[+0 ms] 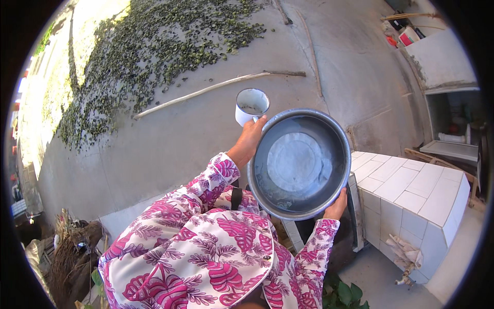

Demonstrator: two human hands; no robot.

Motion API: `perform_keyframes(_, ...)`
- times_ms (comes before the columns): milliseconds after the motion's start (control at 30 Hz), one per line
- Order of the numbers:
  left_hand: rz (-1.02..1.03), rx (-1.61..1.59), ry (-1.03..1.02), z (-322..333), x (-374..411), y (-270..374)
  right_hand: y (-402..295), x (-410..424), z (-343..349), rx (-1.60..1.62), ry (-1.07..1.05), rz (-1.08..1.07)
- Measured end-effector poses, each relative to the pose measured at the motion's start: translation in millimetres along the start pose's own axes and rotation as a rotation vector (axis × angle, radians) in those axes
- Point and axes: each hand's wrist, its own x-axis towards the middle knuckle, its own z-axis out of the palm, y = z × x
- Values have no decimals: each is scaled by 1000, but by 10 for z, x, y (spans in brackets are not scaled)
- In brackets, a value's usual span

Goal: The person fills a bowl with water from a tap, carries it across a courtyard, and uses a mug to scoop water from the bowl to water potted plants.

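My left hand (249,139) grips the handle of a white enamel mug (243,114); the mug has a dark rim and some dark specks or residue inside. Just to its right is a round grey metal basin (299,164), which appears to hold a shallow layer of clear water. My right hand (337,207) holds the basin by its lower right rim, the fingers mostly hidden underneath. The left hand is close against the basin's left rim; whether it also supports the basin I cannot tell. Both arms wear sleeves of a pink-and-white leaf print.
Small green and dark fruits or husks (154,58) are spread over the concrete floor (162,162), bordered by a long wooden stick (216,85). A white-tiled block (409,185) stands at right, with a cloth-draped tap (405,258). Dry roots or brush (75,251) lie lower left.
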Motion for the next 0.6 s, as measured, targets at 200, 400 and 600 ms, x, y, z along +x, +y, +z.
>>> perform_keyframes(200, -5, -79, 61, -133, 22, 274, -297, 308, 431, -36, -164, -45)
perform_keyframes(400, 116, -249, 152, -355, 87, 560, -585, 586, 1034, -40, -237, -22)
perform_keyframes(600, 136, -414, 328, -759, 44, 511, -828, 697, 1835, -123, -381, 30)
